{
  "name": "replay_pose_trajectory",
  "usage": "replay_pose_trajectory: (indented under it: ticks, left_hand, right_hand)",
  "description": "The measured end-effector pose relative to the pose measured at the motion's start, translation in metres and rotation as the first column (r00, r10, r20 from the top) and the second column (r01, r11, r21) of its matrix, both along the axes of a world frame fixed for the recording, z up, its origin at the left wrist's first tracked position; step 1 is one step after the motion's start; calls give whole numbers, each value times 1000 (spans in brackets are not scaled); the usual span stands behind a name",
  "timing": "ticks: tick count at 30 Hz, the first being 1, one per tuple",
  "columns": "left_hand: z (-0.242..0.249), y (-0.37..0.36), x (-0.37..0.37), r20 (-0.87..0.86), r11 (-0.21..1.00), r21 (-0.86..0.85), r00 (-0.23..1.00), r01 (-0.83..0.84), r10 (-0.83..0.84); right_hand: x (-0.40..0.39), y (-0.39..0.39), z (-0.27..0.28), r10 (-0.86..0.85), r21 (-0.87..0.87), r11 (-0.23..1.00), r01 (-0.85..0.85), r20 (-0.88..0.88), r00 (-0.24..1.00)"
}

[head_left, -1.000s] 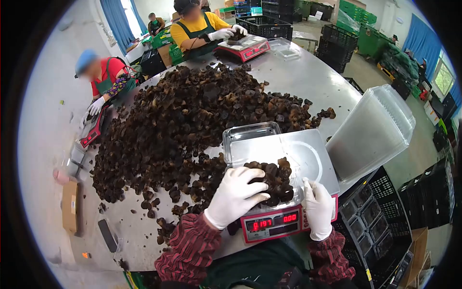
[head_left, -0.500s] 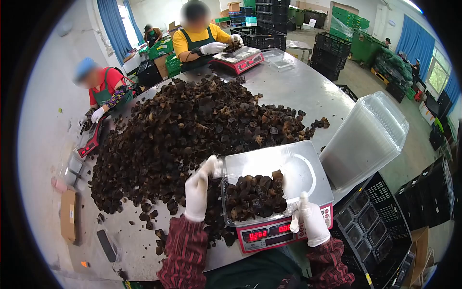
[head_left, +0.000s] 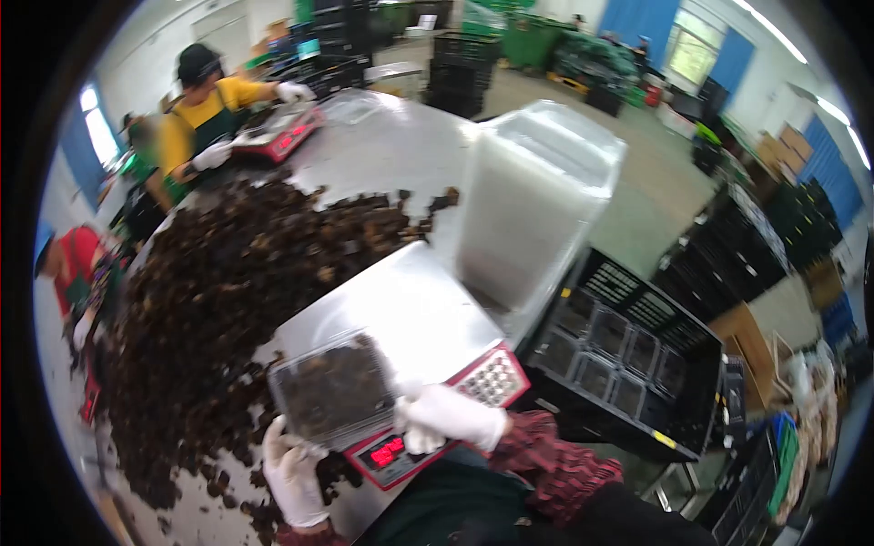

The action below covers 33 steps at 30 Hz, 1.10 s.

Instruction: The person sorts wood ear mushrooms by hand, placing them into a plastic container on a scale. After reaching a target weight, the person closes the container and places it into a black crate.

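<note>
A clear plastic box (head_left: pixel 335 387) of dark wood ear mushrooms sits over the left part of a red digital scale (head_left: pixel 496 373), its clear lid apparently folded over the contents. My left hand (head_left: pixel 293 473) is at the box's lower left edge, fingers curled against it. At its lower right corner my right hand (head_left: pixel 448 417) has fingers bent around the edge, just above the scale's red display. Motion blur hides the exact fingertip contact. A large heap of wood ear mushrooms (head_left: pixel 200 300) spreads over the metal table left of the scale.
A tall stack of clear plastic boxes (head_left: pixel 537 200) stands behind the scale. To the right, a black crate (head_left: pixel 637 355) holds several clear boxes. Two people work across the table, one by another red scale (head_left: pixel 282 136). More black crates (head_left: pixel 460 73) stand on the floor.
The view has swung right and tilted. The box's lid, raised at the left before, now lies over the mushrooms. My right hand has moved from the scale's keypad side to the box's edge.
</note>
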<state>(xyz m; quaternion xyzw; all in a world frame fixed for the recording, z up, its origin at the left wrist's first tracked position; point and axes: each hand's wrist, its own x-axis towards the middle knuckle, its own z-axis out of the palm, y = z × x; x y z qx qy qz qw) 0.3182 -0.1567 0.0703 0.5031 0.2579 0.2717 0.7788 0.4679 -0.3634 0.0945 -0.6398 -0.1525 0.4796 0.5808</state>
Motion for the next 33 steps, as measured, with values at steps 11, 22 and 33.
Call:
replay_pose_trajectory:
  ticks: [11, 22, 33]
  left_hand:
    - [-14, -21, -13, -47, 925, 168, 941, 340, -336]
    - [-1, -7, -36, -224, 962, 157, 957, 222, -184]
    - [-24, 24, -60, -300, 952, 304, 952, 31, 65]
  right_hand:
    - [-23, -68, 23, -405, 237, 858, 456, -233, 884]
    - [-32, -414, -34, -809, -153, -126, 980, 587, -12]
    - [-8, -524, -220, -892, -416, 76, 906, 377, 248]
